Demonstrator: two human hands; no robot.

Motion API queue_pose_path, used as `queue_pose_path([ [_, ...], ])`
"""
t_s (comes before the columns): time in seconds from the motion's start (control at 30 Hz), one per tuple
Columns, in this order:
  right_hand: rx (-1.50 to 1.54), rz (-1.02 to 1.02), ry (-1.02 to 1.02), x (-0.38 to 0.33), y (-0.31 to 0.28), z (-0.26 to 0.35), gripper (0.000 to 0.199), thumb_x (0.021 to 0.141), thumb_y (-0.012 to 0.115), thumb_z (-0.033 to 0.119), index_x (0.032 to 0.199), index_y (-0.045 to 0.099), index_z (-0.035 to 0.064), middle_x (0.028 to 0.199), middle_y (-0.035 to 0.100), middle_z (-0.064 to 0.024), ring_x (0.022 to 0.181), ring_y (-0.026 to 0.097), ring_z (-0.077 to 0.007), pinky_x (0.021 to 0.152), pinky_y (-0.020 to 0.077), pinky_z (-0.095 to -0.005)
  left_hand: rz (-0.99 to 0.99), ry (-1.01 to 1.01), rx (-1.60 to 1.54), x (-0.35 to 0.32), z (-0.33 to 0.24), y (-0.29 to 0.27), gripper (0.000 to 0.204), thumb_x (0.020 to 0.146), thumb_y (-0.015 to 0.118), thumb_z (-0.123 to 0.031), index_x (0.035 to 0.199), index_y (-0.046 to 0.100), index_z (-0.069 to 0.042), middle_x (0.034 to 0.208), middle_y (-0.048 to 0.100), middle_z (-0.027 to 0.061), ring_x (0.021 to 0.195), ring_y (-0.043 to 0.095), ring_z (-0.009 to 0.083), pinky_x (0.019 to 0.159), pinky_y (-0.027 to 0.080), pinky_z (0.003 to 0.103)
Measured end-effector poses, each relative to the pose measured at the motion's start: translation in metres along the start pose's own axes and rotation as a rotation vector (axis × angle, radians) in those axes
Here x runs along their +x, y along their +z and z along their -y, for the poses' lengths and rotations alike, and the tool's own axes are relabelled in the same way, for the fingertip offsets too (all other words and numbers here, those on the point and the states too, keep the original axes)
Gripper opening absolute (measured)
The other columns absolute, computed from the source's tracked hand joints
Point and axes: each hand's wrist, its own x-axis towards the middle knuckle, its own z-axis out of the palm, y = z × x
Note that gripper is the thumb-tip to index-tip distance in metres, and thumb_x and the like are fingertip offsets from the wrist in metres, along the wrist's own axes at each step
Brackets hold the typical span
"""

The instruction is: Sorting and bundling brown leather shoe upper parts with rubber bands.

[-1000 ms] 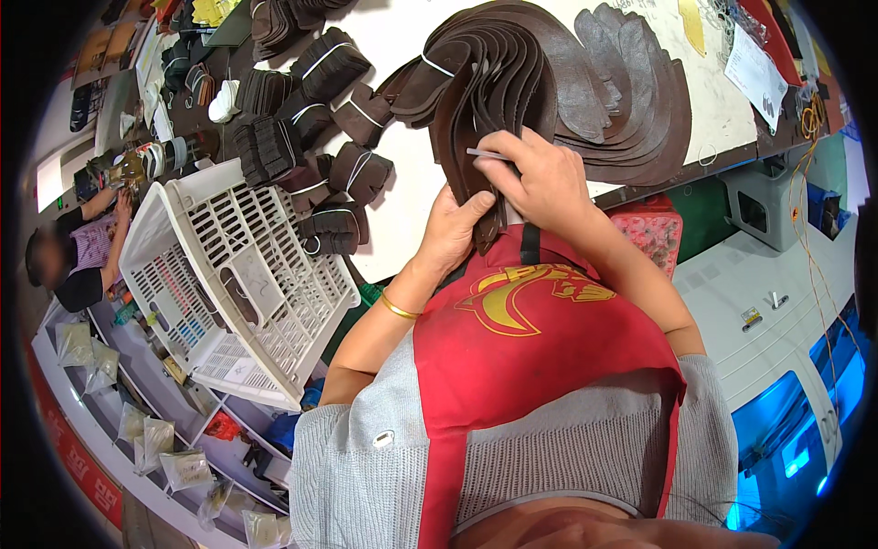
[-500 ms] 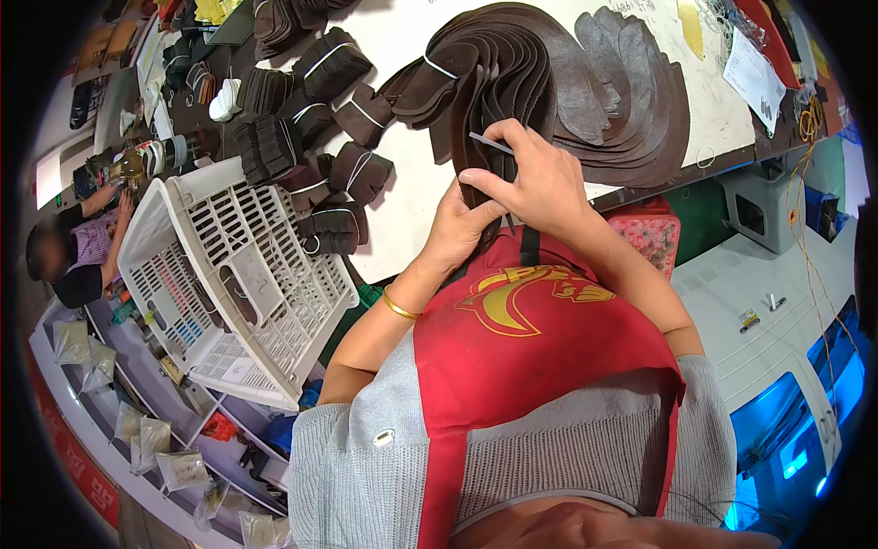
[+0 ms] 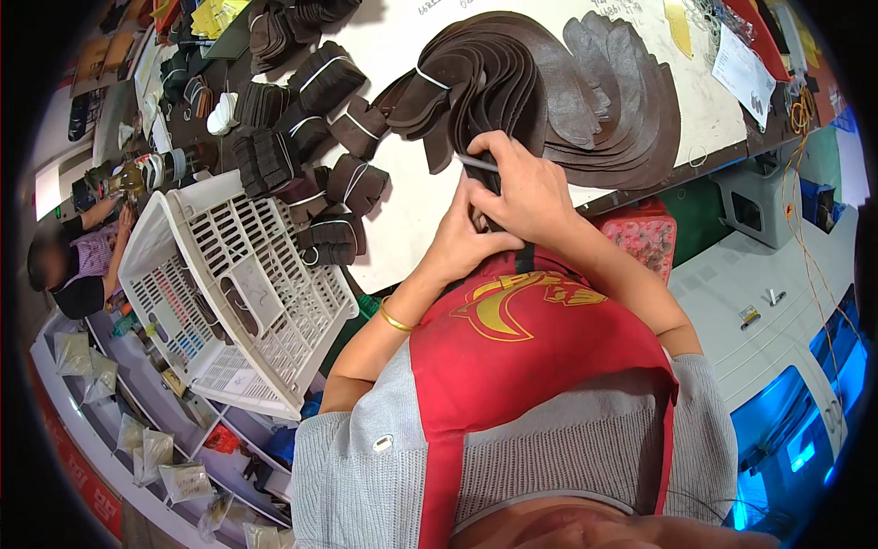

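Note:
A stack of curved dark brown leather pieces point(image 3: 498, 87) lies fanned on the white table in front of me, a white band round one end. Its narrow ends run down to my hands at the table's near edge. My left hand point(image 3: 457, 240) is closed around the end of a brown leather strip, close to my red apron. Just above it, my right hand point(image 3: 529, 190) grips a slim grey pen-like stick point(image 3: 476, 163) between thumb and fingers, its tip pointing left. The fingers touch the leather too, and my hands hide much of the strip.
Banded bundles of dark pieces point(image 3: 355, 183) lie left of the stack. A white plastic crate point(image 3: 265, 302) stands tilted at the table's left side. On the right are a paper sheet point(image 3: 743, 78), a red patterned seat point(image 3: 640, 240) and a grey stool point(image 3: 754, 209). Another person point(image 3: 78, 261) works far left.
My left hand has turned and slid lower, its thumb now across the leather near my apron. My right hand has shifted slightly left and down with the stick. The view has shifted slightly.

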Motion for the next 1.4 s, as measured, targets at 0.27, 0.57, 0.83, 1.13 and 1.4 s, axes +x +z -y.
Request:
queue_pose_path([
  [0.27, 0.008, -0.045, -0.205, -0.032, -0.001, -0.019, 0.07, 0.07, 0.066, 0.01, 0.135, 0.04, 0.0109, 0.106, 0.066, -0.0184, 0.081, 0.067, -0.0363, 0.063, 0.0546, -0.0437, -0.118, -0.021, -0.456, 0.017, 0.011, -0.036, 0.072, 0.098, 0.048, -0.049, 0.146, 0.031, 0.001, 0.142, 0.044, 0.0139, 0.13, 0.044, 0.024, 0.108, 0.035, 0.038],
  [0.57, -0.181, 0.132, -0.243, -0.035, 0.024, -0.036, 0.072, 0.073, 0.066, 0.01, 0.14, 0.04, 0.0134, 0.095, 0.066, -0.0131, 0.074, 0.067, -0.0326, 0.059, 0.0529, -0.0417, -0.127, -0.147, -0.523, 0.087, -0.018, -0.058, 0.077, 0.089, 0.07, -0.037, 0.142, 0.035, 0.006, 0.1, 0.063, 0.0037, 0.092, 0.059, 0.0113, 0.083, 0.047, 0.026],
  [0.83, 0.282, -0.009, -0.007, -0.047, 0.017, -0.063, 0.073, 0.077, 0.068, 0.013, 0.143, 0.036, 0.0179, 0.109, 0.065, -0.019, 0.079, 0.067, -0.0383, 0.066, 0.0529, -0.046, -0.152, -0.272, -0.4, 0.112, -0.044, -0.025, 0.052, 0.083, 0.076, -0.033, 0.119, 0.058, 0.0, 0.1, 0.066, 0.0069, 0.084, 0.062, 0.0138, 0.076, 0.051, 0.029],
  [1.13, -0.128, 0.372, -0.7, -0.025, -0.003, -0.069, 0.058, 0.081, 0.06, 0.017, 0.137, 0.048, 0.025, 0.088, 0.069, -0.0055, 0.059, 0.066, -0.0229, 0.049, 0.0525, -0.0369, 0.151, -0.073, -0.867, 0.103, -0.008, -0.074, 0.073, 0.087, 0.064, -0.052, 0.137, 0.046, -0.002, 0.088, 0.055, 0.001, 0.086, 0.057, 0.0175, 0.098, 0.046, 0.044],
  [1.4, -0.058, 0.03, -0.324, 0.053, -0.078, -0.115, 0.024, 0.085, 0.06, 0.026, 0.105, 0.068, 0.0149, 0.093, 0.071, -0.0077, 0.082, 0.068, -0.0283, 0.071, 0.0553, -0.04, -0.35, -0.148, -0.212, 0.074, -0.016, -0.09, 0.037, 0.081, 0.064, -0.015, 0.113, 0.059, 0.003, 0.09, 0.066, 0.0072, 0.087, 0.062, 0.0182, 0.087, 0.048, 0.033],
])
